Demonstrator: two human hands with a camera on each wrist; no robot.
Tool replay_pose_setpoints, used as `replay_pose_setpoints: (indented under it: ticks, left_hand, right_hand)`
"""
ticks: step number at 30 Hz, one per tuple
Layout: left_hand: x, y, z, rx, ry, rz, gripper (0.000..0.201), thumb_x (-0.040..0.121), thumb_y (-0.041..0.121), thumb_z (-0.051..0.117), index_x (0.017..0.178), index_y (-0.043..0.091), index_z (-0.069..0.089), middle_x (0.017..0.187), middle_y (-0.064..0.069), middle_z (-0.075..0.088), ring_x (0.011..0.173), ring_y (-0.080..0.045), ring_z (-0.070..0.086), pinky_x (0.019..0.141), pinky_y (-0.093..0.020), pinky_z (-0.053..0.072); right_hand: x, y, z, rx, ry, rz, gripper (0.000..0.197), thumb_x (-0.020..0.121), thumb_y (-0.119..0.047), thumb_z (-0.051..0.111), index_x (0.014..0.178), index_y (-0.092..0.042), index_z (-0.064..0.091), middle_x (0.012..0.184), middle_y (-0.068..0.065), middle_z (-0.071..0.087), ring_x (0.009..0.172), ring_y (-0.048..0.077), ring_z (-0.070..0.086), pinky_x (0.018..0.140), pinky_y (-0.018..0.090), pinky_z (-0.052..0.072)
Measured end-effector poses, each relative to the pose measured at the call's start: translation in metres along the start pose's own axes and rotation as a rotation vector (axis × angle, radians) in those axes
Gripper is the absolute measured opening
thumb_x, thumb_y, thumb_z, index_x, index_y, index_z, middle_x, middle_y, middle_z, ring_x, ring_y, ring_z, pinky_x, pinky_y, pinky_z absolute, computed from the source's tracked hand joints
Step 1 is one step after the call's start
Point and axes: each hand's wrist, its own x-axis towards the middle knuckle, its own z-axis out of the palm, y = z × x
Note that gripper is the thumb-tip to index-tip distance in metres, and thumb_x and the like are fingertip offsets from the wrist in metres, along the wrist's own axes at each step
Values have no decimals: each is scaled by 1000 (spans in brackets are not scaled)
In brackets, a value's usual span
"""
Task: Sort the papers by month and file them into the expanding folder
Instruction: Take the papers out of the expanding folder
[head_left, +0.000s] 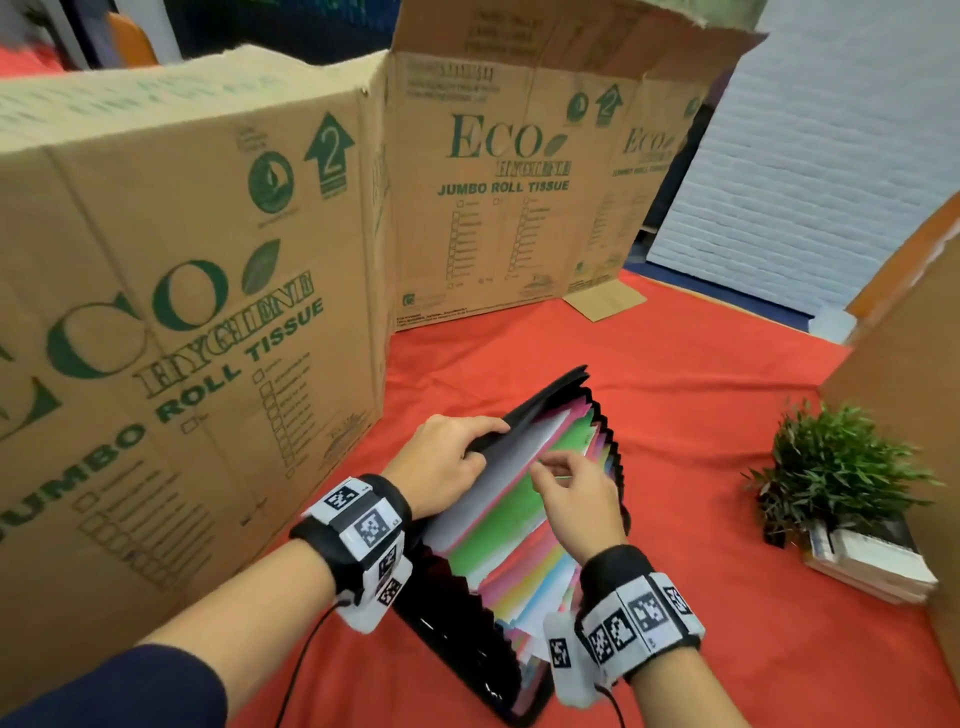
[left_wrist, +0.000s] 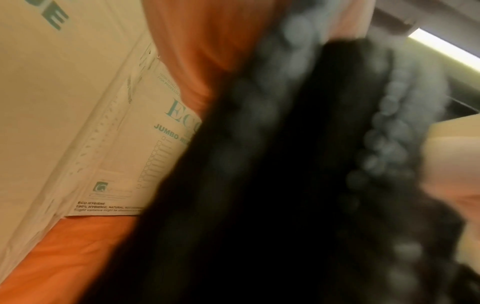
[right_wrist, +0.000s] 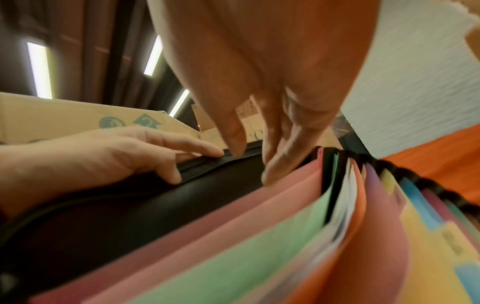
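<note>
A black expanding folder (head_left: 457, 618) lies open on the red cloth, its coloured dividers (head_left: 498, 525) fanned out. My left hand (head_left: 475, 441) grips the rim of the folder's black front cover (right_wrist: 116, 216) and holds it back. My right hand (head_left: 550, 467) hovers over the front pockets. In the right wrist view its fingertips (right_wrist: 269, 174) touch the top edge of the pink divider (right_wrist: 293, 185), while the thumb hangs free. White sheets (head_left: 493, 473) stand in the front pocket, and more (right_wrist: 342, 207) show between the green and orange dividers. The left wrist view is mostly the blurred black folder (left_wrist: 259, 195).
Tall printed cardboard boxes (head_left: 182, 312) wall off the left and back. A small potted plant (head_left: 831, 467) stands on a stack of books (head_left: 872, 566) at the right, beside another cardboard panel (head_left: 914, 415). Red cloth (head_left: 675, 389) covers the table.
</note>
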Motion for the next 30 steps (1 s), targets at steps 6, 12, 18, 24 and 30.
replay_pose_setpoints:
  ticks: [6, 12, 18, 24, 30]
  left_hand:
    - [7, -5, -14, -160, 74, 32, 53, 79, -8, 48, 121, 16, 68, 112, 6, 70, 89, 10, 61, 76, -1, 38]
    - [10, -38, -24, -529, 283, -129, 50, 75, -10, 46, 105, 19, 73, 105, 4, 73, 100, -10, 66, 86, -24, 51]
    - [-7, -100, -29, -672, 324, -312, 56, 78, -24, 41, 100, 18, 70, 97, 14, 72, 99, -13, 63, 77, -8, 47]
    - [-14, -131, -48, -133, 229, -362, 44, 84, -1, 49, 113, 26, 68, 100, -4, 72, 79, -22, 62, 72, -23, 45]
    - [-13, -92, -59, 422, 204, -2, 29, 84, 20, 57, 109, 10, 68, 128, -9, 58, 117, -30, 53, 94, -46, 47]
  right_hand:
    - [9, -1, 12, -482, -33, -120, 29, 94, -43, 53, 91, -19, 69, 94, 0, 54, 96, 20, 53, 82, 33, 42]
    - [23, -31, 1, -600, 68, -192, 30, 91, -47, 56, 99, -22, 71, 96, 1, 44, 106, 25, 45, 84, 33, 36]
    - [30, -21, -35, -524, 167, 157, 58, 87, -50, 58, 137, -22, 44, 129, 18, 44, 118, 38, 42, 98, 44, 38]
    - [29, 8, -22, -409, -176, 312, 46, 96, -24, 49, 140, -14, 45, 138, 17, 52, 124, 32, 50, 97, 33, 41]
    - [28, -7, -22, -337, -17, 80, 43, 85, 2, 49, 117, -19, 69, 118, 5, 69, 108, 23, 62, 90, 29, 48]
